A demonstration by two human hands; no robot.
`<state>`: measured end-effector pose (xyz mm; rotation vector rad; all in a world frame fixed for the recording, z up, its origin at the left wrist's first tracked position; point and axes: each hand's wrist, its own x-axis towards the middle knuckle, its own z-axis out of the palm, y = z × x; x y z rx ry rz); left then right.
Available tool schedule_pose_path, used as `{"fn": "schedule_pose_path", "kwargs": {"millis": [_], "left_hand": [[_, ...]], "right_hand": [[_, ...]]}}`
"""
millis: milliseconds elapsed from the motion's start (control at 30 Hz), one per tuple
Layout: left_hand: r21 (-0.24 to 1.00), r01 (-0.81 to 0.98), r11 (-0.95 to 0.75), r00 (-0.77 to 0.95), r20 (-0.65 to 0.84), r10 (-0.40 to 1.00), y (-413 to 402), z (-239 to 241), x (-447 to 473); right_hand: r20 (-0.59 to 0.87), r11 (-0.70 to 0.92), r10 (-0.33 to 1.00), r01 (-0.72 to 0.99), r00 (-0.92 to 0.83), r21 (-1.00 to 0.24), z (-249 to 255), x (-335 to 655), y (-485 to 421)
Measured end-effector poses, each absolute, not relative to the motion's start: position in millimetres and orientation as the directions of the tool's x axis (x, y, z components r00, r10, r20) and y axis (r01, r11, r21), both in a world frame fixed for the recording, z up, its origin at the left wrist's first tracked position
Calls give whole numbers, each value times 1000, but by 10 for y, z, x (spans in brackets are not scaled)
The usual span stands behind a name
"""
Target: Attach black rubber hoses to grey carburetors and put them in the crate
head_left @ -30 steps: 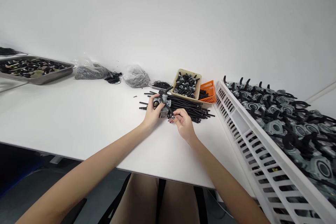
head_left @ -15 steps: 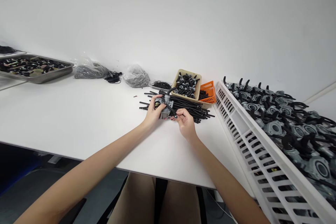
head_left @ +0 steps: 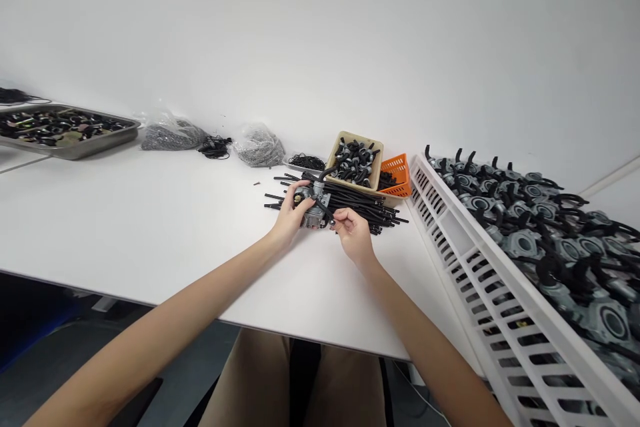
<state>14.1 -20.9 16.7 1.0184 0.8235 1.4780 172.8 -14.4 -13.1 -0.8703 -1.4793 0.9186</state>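
My left hand [head_left: 289, 219] is wrapped round a grey metal carburetor [head_left: 314, 216], holding it just above the table. A black elbow tube sticks up from its top. Across its front runs a short black rubber hose [head_left: 324, 208], with the left thumb lying against it. My right hand [head_left: 354, 233] pinches at the lower right end of this hose, where something small and shiny shows; its exact shape is too small to tell. Behind the carburetor lies a pile of black rubber hoses [head_left: 357, 199].
A cream bin [head_left: 381, 163] of black-and-metal parts and an orange basket [head_left: 406, 177] stand behind the hoses. Along the right runs a white slotted crate [head_left: 457, 240] full of carburetors. Plastic bags [head_left: 259, 145] and a metal tray [head_left: 95, 145] of parts line the wall leftward.
My right fingertips have shifted slightly left, closer against the hose end. The carburetor stays in my left hand, nearly unmoved.
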Motion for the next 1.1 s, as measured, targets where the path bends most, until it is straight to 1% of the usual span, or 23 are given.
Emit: {"fn": "schedule_pose_path", "kwargs": {"millis": [100, 233, 333, 400, 467, 567, 633, 967, 1100], "left_hand": [[911, -386, -147, 5, 161, 987, -210, 148, 157], [902, -408, -140, 16, 160, 987, -196, 150, 185], [894, -432, -117, -10, 126, 992, -188, 165, 189], [898, -425, -112, 7, 127, 992, -198, 168, 188], [903, -414, -113, 47, 145, 988, -218, 163, 194], [912, -395, -114, 88, 161, 983, -245, 149, 217], [919, -378, -113, 90, 157, 983, -249, 140, 227], [938, -320, -133, 119, 179, 977, -209, 79, 190], [944, -298, -142, 105, 180, 978, -211, 81, 204]], "right_hand": [[390, 395, 917, 47, -77, -918, -158, 1722, -119], [415, 418, 908, 86, -53, -904, -140, 1754, -108], [396, 396, 917, -14, -52, -918, -86, 1792, -116], [348, 340, 935, -118, -61, -933, -59, 1790, -130], [292, 271, 951, -186, -100, -944, -55, 1761, -146], [233, 191, 955, -220, -184, -957, -76, 1706, -164], [215, 167, 954, -227, -209, -960, -88, 1692, -167], [235, 204, 957, -184, -170, -962, -109, 1713, -155], [255, 232, 955, -153, -152, -961, -155, 1686, -151]]}}
